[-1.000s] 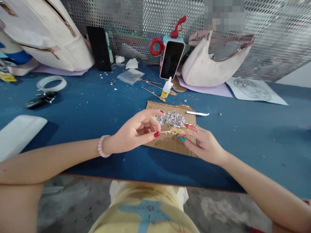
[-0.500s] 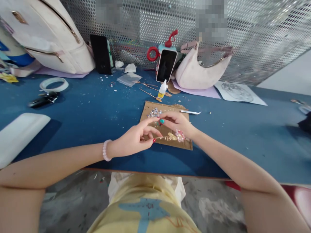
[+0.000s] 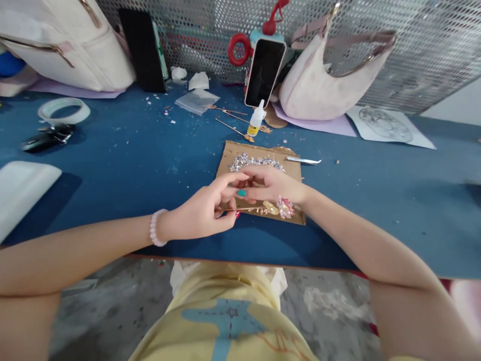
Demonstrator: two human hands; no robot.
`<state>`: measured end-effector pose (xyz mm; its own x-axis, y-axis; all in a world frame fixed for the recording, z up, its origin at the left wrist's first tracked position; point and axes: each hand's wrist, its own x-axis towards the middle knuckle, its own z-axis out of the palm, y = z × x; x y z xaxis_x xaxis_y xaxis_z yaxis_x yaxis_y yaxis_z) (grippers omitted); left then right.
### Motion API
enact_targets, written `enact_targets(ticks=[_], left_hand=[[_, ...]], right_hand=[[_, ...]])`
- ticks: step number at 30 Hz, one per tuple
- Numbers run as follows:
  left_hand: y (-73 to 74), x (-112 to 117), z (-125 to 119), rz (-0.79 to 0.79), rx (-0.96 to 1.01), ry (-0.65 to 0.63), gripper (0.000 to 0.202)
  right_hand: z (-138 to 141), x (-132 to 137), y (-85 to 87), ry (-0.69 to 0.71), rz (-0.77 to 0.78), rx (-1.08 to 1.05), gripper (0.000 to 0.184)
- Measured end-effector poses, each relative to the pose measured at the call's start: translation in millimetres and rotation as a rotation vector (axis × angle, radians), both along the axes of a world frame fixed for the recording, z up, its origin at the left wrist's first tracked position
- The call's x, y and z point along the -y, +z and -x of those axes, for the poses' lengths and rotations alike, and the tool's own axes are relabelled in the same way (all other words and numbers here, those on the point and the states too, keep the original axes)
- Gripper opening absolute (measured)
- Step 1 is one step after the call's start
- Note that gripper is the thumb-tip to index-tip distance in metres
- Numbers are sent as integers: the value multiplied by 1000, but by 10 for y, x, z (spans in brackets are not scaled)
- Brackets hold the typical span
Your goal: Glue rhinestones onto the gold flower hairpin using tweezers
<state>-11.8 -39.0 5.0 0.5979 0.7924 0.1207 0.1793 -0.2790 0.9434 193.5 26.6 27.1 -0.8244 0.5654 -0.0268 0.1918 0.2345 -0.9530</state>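
Observation:
My left hand [image 3: 205,208] pinches the thin gold stem of a hairpin [image 3: 271,207] between thumb and fingers, above the front of a piece of cardboard [image 3: 296,175]. The hairpin points right, with a gold leaf-like piece and a pink beaded flower [image 3: 285,206] at its far end, below my right wrist. My right hand [image 3: 272,184] is closed, its fingers curled against the left fingertips and its thumb reaching over them. Whatever its fingertips hold is hidden. Shiny small beads [image 3: 255,161] lie heaped on the cardboard just behind my hands.
Tweezers [image 3: 304,160] lie at the cardboard's right edge. Behind it stand a small glue bottle [image 3: 256,119] and a propped phone [image 3: 265,72], with gold hairpin sticks [image 3: 231,127] nearby. Left are a tape roll [image 3: 64,111] and a backpack [image 3: 75,45]; right, a handbag [image 3: 330,95].
My right hand has moved left and toward me, its fingers now overlapping the left ones, uncovering more beads. The left hand still holds the hairpin. The whole view has shifted slightly.

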Motion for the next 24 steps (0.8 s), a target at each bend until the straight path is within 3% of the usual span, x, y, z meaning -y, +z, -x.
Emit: enact_targets(ticks=[6,11,17,19,22,24], left_hand=[[12,12,10,11,-25,-16,62],[-1,3,17,30,5,-36,62],[7,-9,39,35,21,-58,68],[8,-12,46,32,11,-55,69],[10,-14,50,30,-4,-51,69],[11,-13,51,25,-10,-50,69]], right_hand=[[3,-10,13,-29,-174,69,11],[-33,-48,16,-8,-199,83,12],[-190,-211,7,-154,-212,-13,16],[-313,-292,48,-206,-321,46,16],[-598,-439,149,-318,-607,290,18],[-835,-547,204,-336,-700,421,22]])
